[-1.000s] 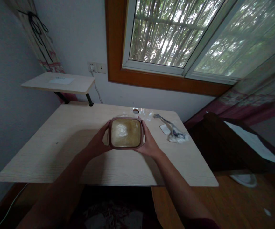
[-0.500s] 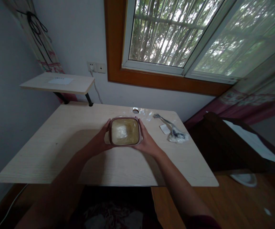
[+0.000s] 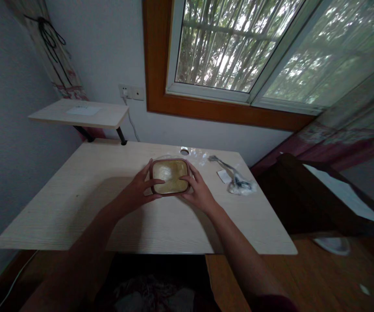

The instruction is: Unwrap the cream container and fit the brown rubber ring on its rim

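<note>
A square clear food container (image 3: 170, 175) with a pink rim sits on the pale wooden desk (image 3: 76, 203), its lid yellowish and glossy. My left hand (image 3: 138, 190) grips its left side, thumb laid over the near left corner of the lid. My right hand (image 3: 197, 190) holds the right side, thumb resting on the near right corner. Both hands are closed round the container, which rests low against the desk top.
A crumpled clear plastic wrapper with dark cutlery (image 3: 235, 180) and a small white card (image 3: 223, 175) lie to the right. A cable hole (image 3: 184, 151) lies behind the container. A raised shelf (image 3: 79, 113) stands at the back left, a dark chair (image 3: 307, 190) to the right.
The container has come down from a raised, tilted hold to the desk top and looks smaller. My thumbs have shifted onto the lid's near corners.
</note>
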